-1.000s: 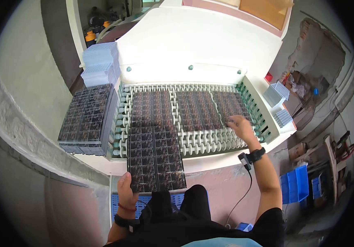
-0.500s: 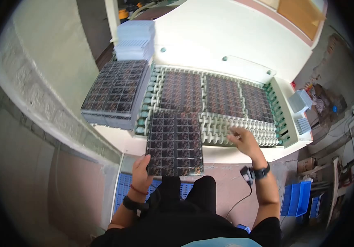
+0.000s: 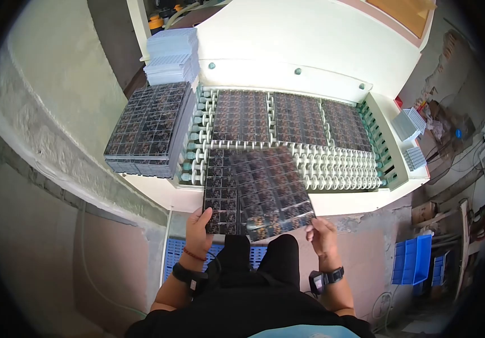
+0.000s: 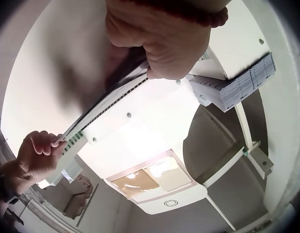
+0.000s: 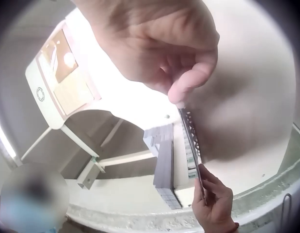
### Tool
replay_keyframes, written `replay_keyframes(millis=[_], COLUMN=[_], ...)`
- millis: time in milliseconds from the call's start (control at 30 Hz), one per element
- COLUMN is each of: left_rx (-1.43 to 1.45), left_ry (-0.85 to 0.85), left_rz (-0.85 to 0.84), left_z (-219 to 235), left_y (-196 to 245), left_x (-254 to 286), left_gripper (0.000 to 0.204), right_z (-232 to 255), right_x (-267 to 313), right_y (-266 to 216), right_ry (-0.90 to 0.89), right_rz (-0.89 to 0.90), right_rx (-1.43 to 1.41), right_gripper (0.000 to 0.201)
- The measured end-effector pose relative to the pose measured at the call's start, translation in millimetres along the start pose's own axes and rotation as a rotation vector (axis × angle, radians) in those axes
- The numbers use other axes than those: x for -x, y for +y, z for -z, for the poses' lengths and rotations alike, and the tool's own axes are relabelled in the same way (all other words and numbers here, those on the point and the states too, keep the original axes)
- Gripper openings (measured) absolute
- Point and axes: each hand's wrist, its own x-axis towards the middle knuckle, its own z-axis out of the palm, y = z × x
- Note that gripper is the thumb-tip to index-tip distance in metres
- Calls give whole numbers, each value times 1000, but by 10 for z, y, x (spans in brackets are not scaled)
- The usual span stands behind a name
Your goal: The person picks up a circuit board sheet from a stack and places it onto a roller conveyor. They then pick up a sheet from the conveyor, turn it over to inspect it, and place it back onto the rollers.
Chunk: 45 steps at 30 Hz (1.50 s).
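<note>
Head view: dark circuit panels (image 3: pixel 256 194) overhang the roller conveyor's (image 3: pixel 338 169) near edge, long axis running away from the body, between both hands. Left hand (image 3: pixel 199 222) pinches the near-left corner, right hand (image 3: pixel 322 232) the near-right.

Wrist views: edge-on, probably two sheets; fingers pinch the rim.

A factory workshop: a cream machine with a white roller conveyor (image 3: pixel 338 169) carries dark printed circuit panels (image 3: pixel 299 119), stacked panels (image 3: pixel 146 127) beyond the left fingers, blue plastic bins (image 3: pixel 411 259) right of the right fingers.
</note>
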Motion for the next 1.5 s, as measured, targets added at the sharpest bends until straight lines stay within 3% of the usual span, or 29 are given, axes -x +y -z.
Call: replay_keyframes(millis=[233, 567, 733, 867, 933, 967, 1033, 1100, 1133, 1167, 1200, 1267, 1300, 1367, 1400, 1467, 1500], left_rx=[-7, 10, 177, 105, -172, -229, -439, -886, -849, -1073, -1071, -1571, -1562, -1660, -1656, -1912, -1930], left_ry=[44, 90, 116, 84, 336, 314, 483, 591, 553, 638, 658, 721, 728, 651, 651, 722, 721], left_rz=[-6, -22, -6, 25, -144, -408, -817, -1162, -1208, -1268, -1281, -1181, -1194, -829, -841, -1064, -1092], left_z=[-51, 8, -36, 40, 215, 345, 239, 278, 122, 55, 63, 74, 39, -75, -75, -10, 2], left_y=[40, 51, 64, 175, 311, 380, 767, 1215, 1426, 1635, 1811, 2057, 2115, 2163, 2148, 2042, 2011], left_x=[-99, -286, -269, -182, -129, -104, -4, 48, 81, 80, 28, -92, -104, -131, -139, -171, -171], left_gripper=[20, 19, 26, 27, 28, 29, 29, 35, 36, 36, 36, 41, 41, 51, 51, 51, 52], right_z=[510, 386, 388, 411, 470, 477, 378, 215, 80, -104, -295, -703, -919, -1345, -1555, -1959, -2164], right_x=[121, -67, -74, 28, 96, 139, 214, 285, 290, 296, 319, 289, 260, 155, 59, -148, -263], right_y=[-73, -33, -26, -169, -204, -220, -290, -419, -486, -551, -602, -752, -806, -893, -902, -897, -892], right_ry=[190, 255, 231, 203, 168, 128, 35, -88, -122, -220, -314, -415, -550, -736, -788, -759, -745], right_rz=[103, 213, 204, 107, 78, 80, 67, 50, 47, 75, 105, 133, 135, 150, 162, 153, 180], right_rx=[-74, -126, -100, 12, 171, 199, 241, 262, 274, 326, 372, 466, 561, 701, 743, 788, 801], right_gripper=[12, 14, 16, 20, 24, 24, 25, 23, 23, 22, 21, 18, 18, 18, 18, 22, 27])
